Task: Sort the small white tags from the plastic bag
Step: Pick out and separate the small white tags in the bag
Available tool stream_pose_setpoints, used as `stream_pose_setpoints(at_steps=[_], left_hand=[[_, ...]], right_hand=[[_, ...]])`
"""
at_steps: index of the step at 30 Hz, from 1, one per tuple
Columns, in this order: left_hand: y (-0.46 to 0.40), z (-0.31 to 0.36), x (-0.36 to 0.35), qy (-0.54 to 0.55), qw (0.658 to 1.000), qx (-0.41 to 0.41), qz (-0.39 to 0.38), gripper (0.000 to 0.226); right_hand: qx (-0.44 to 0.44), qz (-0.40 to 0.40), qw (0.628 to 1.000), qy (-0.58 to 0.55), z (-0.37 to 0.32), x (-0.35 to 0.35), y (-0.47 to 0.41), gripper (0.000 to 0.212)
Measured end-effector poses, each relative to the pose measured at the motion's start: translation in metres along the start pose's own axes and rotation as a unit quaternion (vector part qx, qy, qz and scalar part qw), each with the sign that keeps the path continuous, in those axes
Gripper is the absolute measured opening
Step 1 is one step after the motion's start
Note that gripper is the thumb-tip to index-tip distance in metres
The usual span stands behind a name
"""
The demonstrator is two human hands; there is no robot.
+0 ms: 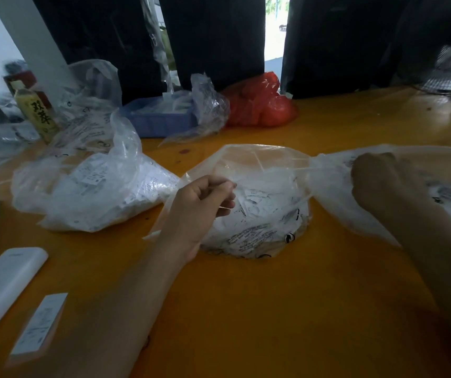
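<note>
A clear plastic bag (259,165) with printed text lies on the orange table (246,309) in the middle. Small white tags (254,214) fill its lower part. My left hand (202,203) pinches the bag's near left edge with curled fingers. My right hand (377,184) grips the bag's gathered right side in a fist, and the film stretches taut between both hands. More clear film (437,192) spreads out past my right hand.
A second clear bag of white tags (90,192) lies at the left. Behind stand a blue tray (158,121), a red plastic bag (259,105) and a yellow bottle (37,113). A white remote-like device (3,285) and a paper label (41,323) lie near left.
</note>
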State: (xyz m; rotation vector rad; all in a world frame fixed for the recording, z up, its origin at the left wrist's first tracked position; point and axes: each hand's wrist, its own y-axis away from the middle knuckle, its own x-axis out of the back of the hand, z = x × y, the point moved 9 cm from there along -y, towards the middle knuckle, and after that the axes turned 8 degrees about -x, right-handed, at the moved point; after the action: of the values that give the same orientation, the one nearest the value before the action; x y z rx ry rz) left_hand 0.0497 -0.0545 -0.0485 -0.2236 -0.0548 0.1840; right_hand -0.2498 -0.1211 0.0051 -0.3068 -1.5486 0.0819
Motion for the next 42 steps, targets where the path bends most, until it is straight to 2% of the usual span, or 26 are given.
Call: stream_pose_setpoints(at_steps=[6, 10, 12, 14, 16, 17, 21, 24, 26, 29, 32, 34, 36, 39, 42], left_hand=[[0.003, 0.005, -0.005, -0.053, 0.998, -0.031, -0.027, 0.01], [0.003, 0.006, -0.004, -0.074, 0.996, -0.04, -0.031, 0.014], [0.003, 0.008, -0.005, -0.079, 0.995, -0.043, -0.035, 0.014], [0.004, 0.008, -0.005, -0.082, 0.995, -0.038, -0.042, 0.016], [0.006, 0.009, -0.008, -0.089, 0.994, -0.038, -0.052, 0.019], [0.007, 0.01, -0.008, -0.096, 0.993, -0.039, -0.056, 0.02], [0.006, 0.02, -0.005, -0.191, 0.978, -0.073, -0.043, 0.011], [0.006, 0.033, -0.007, -0.332, 0.933, -0.132, -0.034, 0.007], [0.008, 0.041, -0.007, -0.392, 0.906, -0.159, -0.019, 0.008], [0.004, 0.048, -0.009, -0.449, 0.869, -0.206, -0.018, 0.01], [-0.004, 0.055, -0.012, -0.46, 0.857, -0.234, -0.003, 0.012], [-0.01, 0.055, -0.019, -0.489, 0.84, -0.235, -0.016, 0.018], [-0.015, 0.054, -0.027, -0.513, 0.824, -0.236, -0.038, 0.016], [-0.015, 0.059, -0.026, -0.481, 0.842, -0.241, -0.028, 0.004], [-0.007, 0.055, -0.024, -0.457, 0.855, -0.242, -0.031, 0.009]], right_hand=[[0.035, 0.068, 0.996, -0.053, -0.02, 0.015, 0.018, 0.022], [0.048, 0.124, 0.975, -0.176, -0.031, 0.032, 0.027, 0.023], [0.05, 0.187, 0.94, -0.282, -0.027, 0.049, 0.035, 0.026], [0.09, 0.29, 0.88, -0.365, -0.027, 0.073, 0.053, 0.025], [0.162, 0.36, 0.836, -0.382, -0.038, 0.085, 0.073, 0.024], [0.205, 0.361, 0.827, -0.38, -0.048, 0.085, 0.079, 0.026], [0.364, 0.31, 0.844, -0.244, -0.091, 0.065, 0.098, 0.035], [0.437, 0.221, 0.858, -0.157, -0.118, 0.039, 0.106, 0.038], [0.416, 0.123, 0.895, -0.101, -0.131, 0.016, 0.098, 0.042], [0.292, 0.064, 0.95, -0.088, -0.118, 0.002, 0.07, 0.031], [0.195, 0.027, 0.978, -0.073, -0.095, -0.004, 0.049, 0.052], [0.169, 0.016, 0.983, -0.072, -0.088, -0.007, 0.042, 0.064], [0.173, 0.013, 0.982, -0.073, -0.087, -0.006, 0.039, 0.057], [0.22, 0.017, 0.967, -0.127, -0.094, -0.002, 0.042, 0.037], [0.255, 0.04, 0.928, -0.27, -0.1, 0.009, 0.051, 0.031]])
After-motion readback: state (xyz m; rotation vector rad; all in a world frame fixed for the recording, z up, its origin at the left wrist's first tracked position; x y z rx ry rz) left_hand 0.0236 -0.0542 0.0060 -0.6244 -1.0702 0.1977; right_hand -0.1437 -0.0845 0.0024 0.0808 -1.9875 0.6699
